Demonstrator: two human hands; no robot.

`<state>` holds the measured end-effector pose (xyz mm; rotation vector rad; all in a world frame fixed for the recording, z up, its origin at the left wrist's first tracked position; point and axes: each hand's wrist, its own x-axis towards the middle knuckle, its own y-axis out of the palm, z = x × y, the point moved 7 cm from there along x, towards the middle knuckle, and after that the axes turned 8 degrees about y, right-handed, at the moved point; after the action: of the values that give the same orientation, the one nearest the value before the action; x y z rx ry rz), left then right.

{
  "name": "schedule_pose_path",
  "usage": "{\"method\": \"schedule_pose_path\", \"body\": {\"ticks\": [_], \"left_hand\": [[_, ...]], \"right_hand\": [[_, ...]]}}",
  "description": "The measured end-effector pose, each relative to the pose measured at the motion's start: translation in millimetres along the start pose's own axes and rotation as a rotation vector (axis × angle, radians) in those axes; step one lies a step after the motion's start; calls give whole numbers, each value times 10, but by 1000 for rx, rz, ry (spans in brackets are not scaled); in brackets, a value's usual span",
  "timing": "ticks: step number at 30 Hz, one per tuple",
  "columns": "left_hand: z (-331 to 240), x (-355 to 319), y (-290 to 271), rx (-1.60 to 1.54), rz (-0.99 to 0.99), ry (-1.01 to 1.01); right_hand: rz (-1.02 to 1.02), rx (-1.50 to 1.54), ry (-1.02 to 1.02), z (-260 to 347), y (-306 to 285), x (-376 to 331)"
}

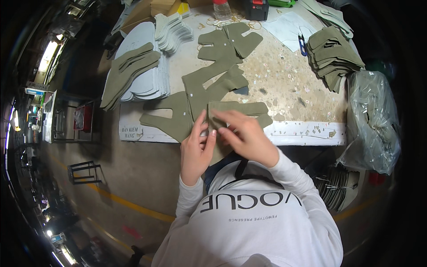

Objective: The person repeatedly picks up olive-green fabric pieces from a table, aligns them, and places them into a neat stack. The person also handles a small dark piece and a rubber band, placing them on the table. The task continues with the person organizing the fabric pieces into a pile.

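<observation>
Several olive cut fabric panels with forked ends lie overlapping across the middle of the table. My left hand (198, 151) is at the table's front edge, its fingers upright and closed around the near edge of one olive fabric panel (238, 107). From the right, my right hand (244, 137) reaches over that same panel with bent fingers, the fingertips close to its left edge. Whatever those fingertips pinch is too small to make out. Beside my left hand lies another olive panel (167, 107) bearing a small white sticker. More olive panels (229, 42) stretch toward the back.
Pale blue cut pieces (141, 78) are stacked at the left, with olive strips (133, 71) on top. Blue thread snips (302, 45) lie near an olive stack (331, 55) at the right. A clear plastic bag (373, 120) hangs at the right edge. A dark stool (84, 172) stands left.
</observation>
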<state>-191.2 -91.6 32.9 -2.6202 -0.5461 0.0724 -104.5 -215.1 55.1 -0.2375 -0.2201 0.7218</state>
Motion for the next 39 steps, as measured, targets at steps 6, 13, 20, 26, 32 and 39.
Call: {"method": "schedule_pose_path", "body": {"ticks": [6, 13, 20, 26, 32, 39], "left_hand": [[-424, 161, 15, 308, 172, 407], [-1178, 619, -267, 432, 435, 712], [-1605, 1207, -1225, 492, 396, 738], [-650, 1591, -2540, 199, 107, 280], [437, 1676, -2943, 46, -21, 78], [205, 1628, -2929, 584, -205, 303]], "right_hand": [[-294, -35, 71, -341, -816, -39], [-434, 40, 163, -870, -1026, -60], [-469, -147, 99, -819, -1035, -195], [-482, -104, 27, -755, -1010, -194], [-443, -179, 75, -742, -1001, -189], [-449, -202, 71, -705, -973, -199]]}}
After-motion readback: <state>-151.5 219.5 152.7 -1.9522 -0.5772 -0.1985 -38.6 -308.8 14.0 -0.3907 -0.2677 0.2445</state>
